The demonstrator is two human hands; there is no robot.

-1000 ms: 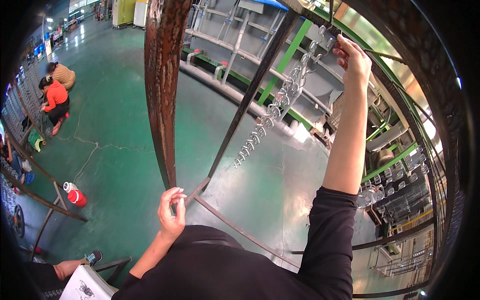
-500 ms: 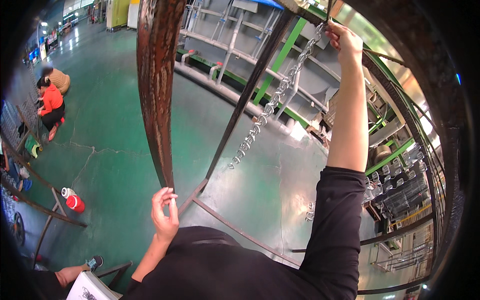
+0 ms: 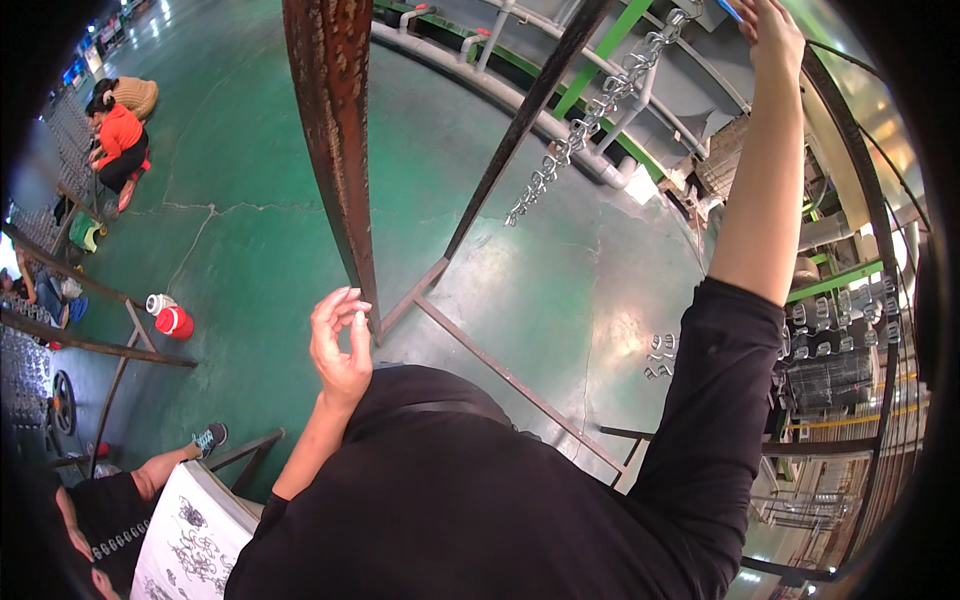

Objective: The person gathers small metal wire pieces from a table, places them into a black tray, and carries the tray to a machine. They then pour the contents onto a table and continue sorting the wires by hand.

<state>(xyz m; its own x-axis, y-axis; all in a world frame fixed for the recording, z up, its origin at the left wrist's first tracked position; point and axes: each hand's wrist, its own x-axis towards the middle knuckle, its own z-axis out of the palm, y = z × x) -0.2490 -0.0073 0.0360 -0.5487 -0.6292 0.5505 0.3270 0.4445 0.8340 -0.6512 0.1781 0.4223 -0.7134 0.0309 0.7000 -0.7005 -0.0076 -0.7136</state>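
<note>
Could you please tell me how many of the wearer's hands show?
2. The left hand is by the rusty post's lower end; the right hand is raised near the hook chain, its fingers possibly cut off above.

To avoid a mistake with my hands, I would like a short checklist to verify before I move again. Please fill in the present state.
1. Right hand fully in view: not ok, it reaches the picture's upper edge.
2. Top of the hanging metal chain secured: cannot tell, out of view.
3. Chain's lower end hanging free: ok.
4. Left hand clear of the chain: ok, nearer the rusty post.
5. Left hand empty: cannot tell, fingers curled.
6. Red jug away from both hands: ok.
</note>
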